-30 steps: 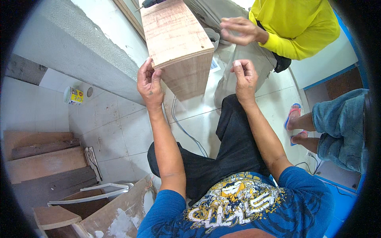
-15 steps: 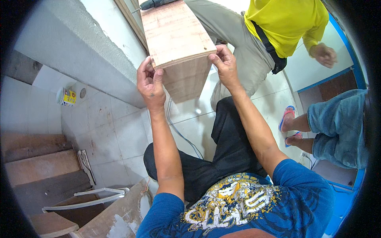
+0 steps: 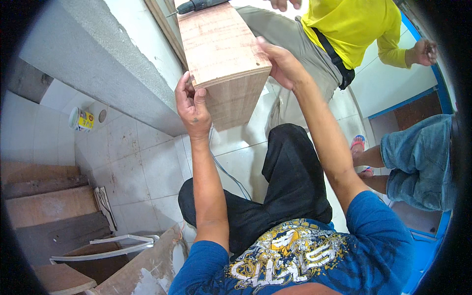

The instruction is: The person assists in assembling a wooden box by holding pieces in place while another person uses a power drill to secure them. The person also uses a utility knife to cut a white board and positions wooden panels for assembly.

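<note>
A plywood box [image 3: 221,44] stands upright before me, its pale top board and near side panel facing me. At its near left corner, my left hand [image 3: 193,110] grips the edge, thumb against the near panel and fingers round the left side. Along the right edge is my right hand [image 3: 285,64], its thumb near the top board and its other fingers partly hidden behind the box's side. A dark power drill [image 3: 199,5] lies across the far end of the top, cut off by the picture's upper rim.
A person in a yellow shirt [image 3: 354,29] and khaki trousers is close beyond the box, at right. Another person in denim shorts [image 3: 418,157] stands farther right. A plastered wall [image 3: 113,64] runs along the left. A cable [image 3: 228,174] crosses the tiled floor; wooden boards [image 3: 54,206] occupy the lower left.
My right hand has slid from the near right corner farther up the box's right edge. My left hand keeps its corner. The yellow-shirted person's hands have moved, one now appearing near the drill.
</note>
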Available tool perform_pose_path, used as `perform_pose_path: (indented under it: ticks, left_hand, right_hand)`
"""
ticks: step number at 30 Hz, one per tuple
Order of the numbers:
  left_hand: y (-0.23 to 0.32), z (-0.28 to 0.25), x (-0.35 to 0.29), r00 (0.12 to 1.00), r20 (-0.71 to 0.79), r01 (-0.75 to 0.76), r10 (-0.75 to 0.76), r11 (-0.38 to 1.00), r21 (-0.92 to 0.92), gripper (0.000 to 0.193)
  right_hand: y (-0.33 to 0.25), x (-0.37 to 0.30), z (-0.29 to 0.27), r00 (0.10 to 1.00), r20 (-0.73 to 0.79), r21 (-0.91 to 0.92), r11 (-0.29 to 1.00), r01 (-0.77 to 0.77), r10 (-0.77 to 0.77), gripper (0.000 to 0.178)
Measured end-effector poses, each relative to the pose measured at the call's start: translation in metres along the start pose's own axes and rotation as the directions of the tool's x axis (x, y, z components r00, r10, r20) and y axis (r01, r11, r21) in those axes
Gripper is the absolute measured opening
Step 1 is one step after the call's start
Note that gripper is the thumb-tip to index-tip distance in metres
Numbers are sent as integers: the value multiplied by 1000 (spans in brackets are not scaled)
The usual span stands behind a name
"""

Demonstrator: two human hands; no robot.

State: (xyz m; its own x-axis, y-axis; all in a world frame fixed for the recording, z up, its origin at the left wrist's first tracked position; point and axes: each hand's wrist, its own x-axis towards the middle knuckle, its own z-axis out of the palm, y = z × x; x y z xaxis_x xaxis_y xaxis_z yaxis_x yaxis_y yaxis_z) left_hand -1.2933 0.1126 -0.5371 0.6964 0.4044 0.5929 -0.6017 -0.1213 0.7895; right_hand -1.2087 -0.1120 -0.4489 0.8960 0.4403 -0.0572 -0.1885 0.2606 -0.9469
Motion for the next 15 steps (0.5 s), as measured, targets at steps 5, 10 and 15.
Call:
perform_pose_path:
  ticks: [5, 10, 15]
  left_hand:
    - [1, 4, -1, 1000, -21, 21, -22, 997, -79, 56]
    - [-1, 3, -6, 999, -17, 29, -30, 999, -27, 57]
    - [-1, 8, -5, 1000, -5, 0, 0, 996, -91, 60]
  right_hand:
    - [-5, 14, 3, 995, 12, -284, 955, -89, 97, 62]
    - [-9, 10, 1, 990, 20, -270, 954, -130, 140, 60]
    - [-2, 12, 2, 990, 44, -119, 985, -126, 132, 57]
